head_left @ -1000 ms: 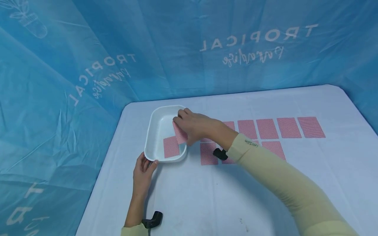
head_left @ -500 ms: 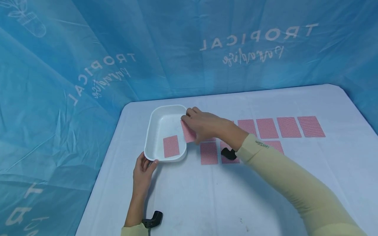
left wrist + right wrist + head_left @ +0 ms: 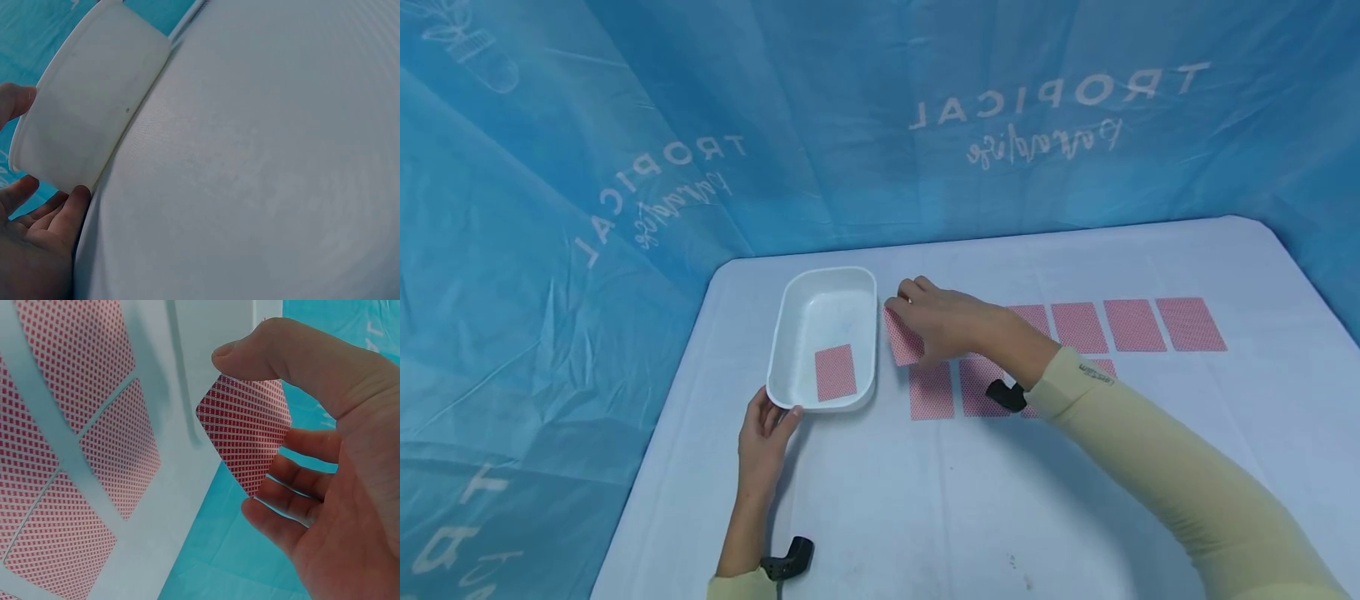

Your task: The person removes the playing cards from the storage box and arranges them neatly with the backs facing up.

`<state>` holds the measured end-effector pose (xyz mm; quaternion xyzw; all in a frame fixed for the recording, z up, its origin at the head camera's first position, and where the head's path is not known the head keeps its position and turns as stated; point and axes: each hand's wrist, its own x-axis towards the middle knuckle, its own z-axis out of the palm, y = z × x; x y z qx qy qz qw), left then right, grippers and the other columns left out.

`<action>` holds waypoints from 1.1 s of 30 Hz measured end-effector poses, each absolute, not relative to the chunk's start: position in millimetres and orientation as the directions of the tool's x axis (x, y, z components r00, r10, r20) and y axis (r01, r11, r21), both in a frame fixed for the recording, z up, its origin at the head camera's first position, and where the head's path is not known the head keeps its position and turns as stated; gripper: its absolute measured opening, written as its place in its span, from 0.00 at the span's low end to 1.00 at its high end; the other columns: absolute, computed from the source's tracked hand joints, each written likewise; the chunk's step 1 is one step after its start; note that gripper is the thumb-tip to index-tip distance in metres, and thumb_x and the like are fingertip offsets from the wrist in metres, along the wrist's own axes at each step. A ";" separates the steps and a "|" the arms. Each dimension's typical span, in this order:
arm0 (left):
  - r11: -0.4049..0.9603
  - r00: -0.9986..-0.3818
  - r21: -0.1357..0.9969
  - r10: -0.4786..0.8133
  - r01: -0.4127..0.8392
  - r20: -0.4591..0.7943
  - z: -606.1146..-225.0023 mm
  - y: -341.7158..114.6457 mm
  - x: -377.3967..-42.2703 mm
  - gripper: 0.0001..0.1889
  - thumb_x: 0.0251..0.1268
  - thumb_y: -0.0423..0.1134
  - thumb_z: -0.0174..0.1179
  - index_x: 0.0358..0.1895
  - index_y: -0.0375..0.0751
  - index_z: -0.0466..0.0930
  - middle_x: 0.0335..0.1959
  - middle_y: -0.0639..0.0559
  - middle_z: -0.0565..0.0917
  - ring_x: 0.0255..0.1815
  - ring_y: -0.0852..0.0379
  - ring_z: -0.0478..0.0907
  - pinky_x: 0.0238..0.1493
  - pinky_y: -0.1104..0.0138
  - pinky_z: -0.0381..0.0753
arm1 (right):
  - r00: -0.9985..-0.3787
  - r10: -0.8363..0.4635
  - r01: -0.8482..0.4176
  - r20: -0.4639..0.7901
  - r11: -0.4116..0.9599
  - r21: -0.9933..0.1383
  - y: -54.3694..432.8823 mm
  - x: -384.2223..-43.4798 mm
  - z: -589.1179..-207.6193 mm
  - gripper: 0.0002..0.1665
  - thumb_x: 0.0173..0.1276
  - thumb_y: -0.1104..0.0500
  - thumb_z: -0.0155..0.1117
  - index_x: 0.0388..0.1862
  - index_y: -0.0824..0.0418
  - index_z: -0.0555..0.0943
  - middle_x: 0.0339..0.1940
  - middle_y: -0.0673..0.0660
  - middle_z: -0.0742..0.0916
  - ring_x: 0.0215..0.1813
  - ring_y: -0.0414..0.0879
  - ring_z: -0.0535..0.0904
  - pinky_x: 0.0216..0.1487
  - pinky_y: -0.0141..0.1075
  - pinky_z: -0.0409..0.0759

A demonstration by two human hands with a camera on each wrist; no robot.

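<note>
My right hand [image 3: 951, 321] pinches a red-patterned playing card [image 3: 902, 340] just beyond the right rim of the white plastic tray [image 3: 831, 310]. In the right wrist view this card [image 3: 244, 425] bows a little between the thumb on one edge and the fingertips on the other. One more playing card [image 3: 835, 372] lies back up inside the tray near its front right. My left hand [image 3: 763, 446] grips the tray's front left corner. In the left wrist view, its thumb and fingers [image 3: 76, 203] are against the tray's side wall [image 3: 94, 94].
Face-down cards lie in two rows on the white-covered table, right of the tray; the back row's far-right card [image 3: 1191, 323] and the front row's leftmost card [image 3: 931, 392] show whole. My right forearm [image 3: 1120, 450] hides some. Blue curtains [image 3: 850, 125] hang behind and left.
My right hand has moved right with the playing card, from over the tray to outside its right rim. My left hand and the tray have stayed in place.
</note>
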<state>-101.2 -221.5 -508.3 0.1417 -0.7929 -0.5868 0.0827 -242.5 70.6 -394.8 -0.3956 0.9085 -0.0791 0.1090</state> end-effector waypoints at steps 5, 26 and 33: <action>0.280 -0.945 0.951 -0.324 -0.131 -0.034 -508.6 -221.3 -100.9 0.37 0.63 0.46 0.65 0.72 0.47 0.58 0.69 0.50 0.67 0.68 0.55 0.64 0.55 0.77 0.72 | -0.667 -0.730 -0.693 -0.148 0.682 -0.234 78.0 -239.6 -394.6 0.57 0.48 0.40 0.77 0.71 0.59 0.61 0.59 0.53 0.68 0.59 0.47 0.60 0.56 0.38 0.75; 0.304 -0.944 0.945 -0.329 -0.122 -0.016 -511.0 -220.5 -100.1 0.38 0.63 0.49 0.65 0.73 0.47 0.58 0.69 0.50 0.66 0.69 0.55 0.64 0.55 0.78 0.71 | -0.691 -0.706 -0.668 -0.155 0.705 -0.237 108.8 -234.8 -401.9 0.54 0.48 0.44 0.77 0.69 0.62 0.63 0.57 0.55 0.69 0.59 0.49 0.61 0.51 0.39 0.76; 0.302 -0.942 0.944 -0.335 -0.130 -0.022 -513.9 -220.8 -101.7 0.38 0.63 0.48 0.65 0.73 0.48 0.57 0.69 0.50 0.66 0.69 0.55 0.64 0.55 0.77 0.71 | -0.721 -0.673 -0.631 -0.167 0.737 -0.243 120.7 -235.8 -409.2 0.54 0.48 0.43 0.77 0.70 0.61 0.63 0.58 0.56 0.68 0.59 0.50 0.61 0.49 0.41 0.78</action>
